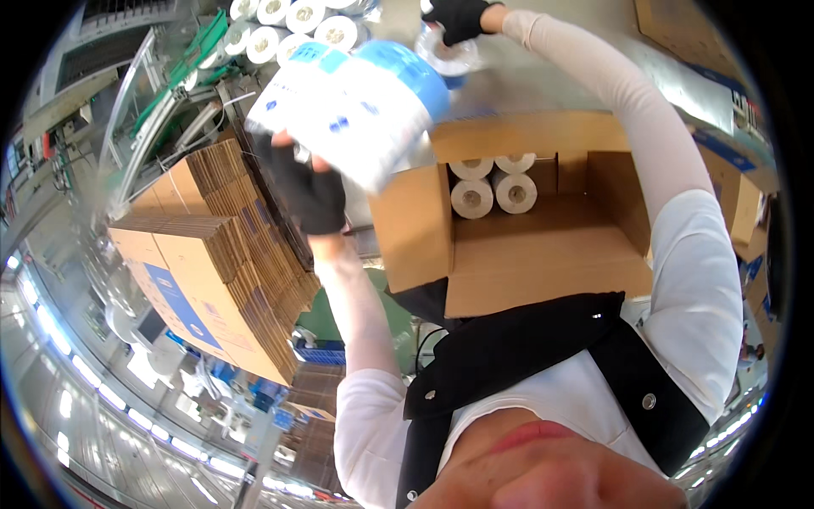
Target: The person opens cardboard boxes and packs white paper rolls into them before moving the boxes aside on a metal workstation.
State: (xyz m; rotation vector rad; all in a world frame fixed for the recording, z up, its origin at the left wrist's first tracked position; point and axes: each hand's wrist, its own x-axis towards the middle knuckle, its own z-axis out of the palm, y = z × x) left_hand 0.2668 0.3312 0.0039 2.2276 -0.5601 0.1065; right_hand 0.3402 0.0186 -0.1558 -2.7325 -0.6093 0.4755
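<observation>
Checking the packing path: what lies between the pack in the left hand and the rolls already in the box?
In the head view, only the box's left flap lies between the pack held by the left hand and the rolls.

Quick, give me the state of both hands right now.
Left hand: gloved, closed on the blue-and-white pack of paper rolls, held up beside the open cardboard box.
Right hand: gloved, gripping a wrapped paper roll.

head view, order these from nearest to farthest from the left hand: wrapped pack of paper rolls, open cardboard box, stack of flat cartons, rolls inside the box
1. Wrapped pack of paper rolls: held in the left hand, just above it.
2. Stack of flat cartons to its left and open cardboard box to its right: too close to call.
3. Rolls inside the box: farther right, against the box's back.
</observation>
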